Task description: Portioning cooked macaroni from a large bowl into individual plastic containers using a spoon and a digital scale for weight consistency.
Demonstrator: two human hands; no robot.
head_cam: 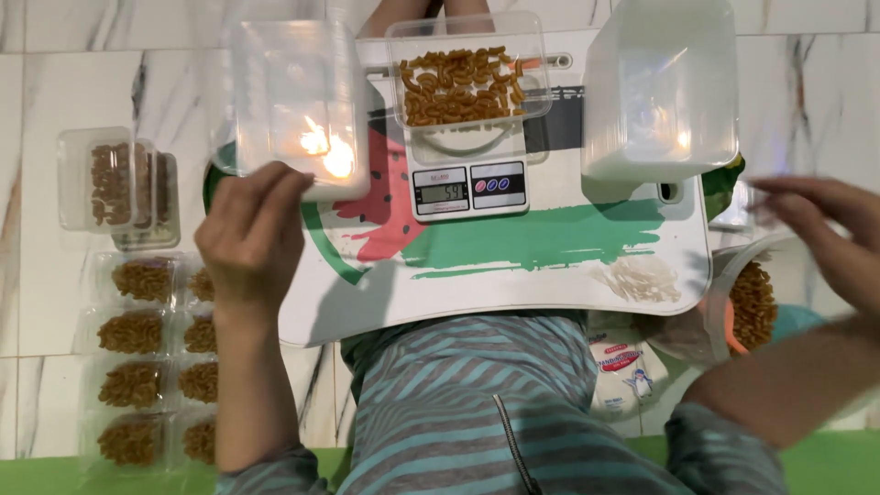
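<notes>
My left hand (252,234) grips the near edge of an empty clear plastic container (295,101), lifted above the left side of a small lap table (513,266). A white digital kitchen scale (469,188) sits on that table. On the scale rests another clear container filled with brown pasta pieces (461,84). My right hand (825,234) hovers at the far right with fingers spread and holds nothing. It is blurred, above a bowl of the same brown pasta (753,307).
Several filled, lidded pasta containers (147,357) lie in rows on the marble floor at the left, with a few more stacked (119,188) behind them. A tall stack of empty clear containers (662,87) stands on the table's right. A white packet (623,371) lies by my lap.
</notes>
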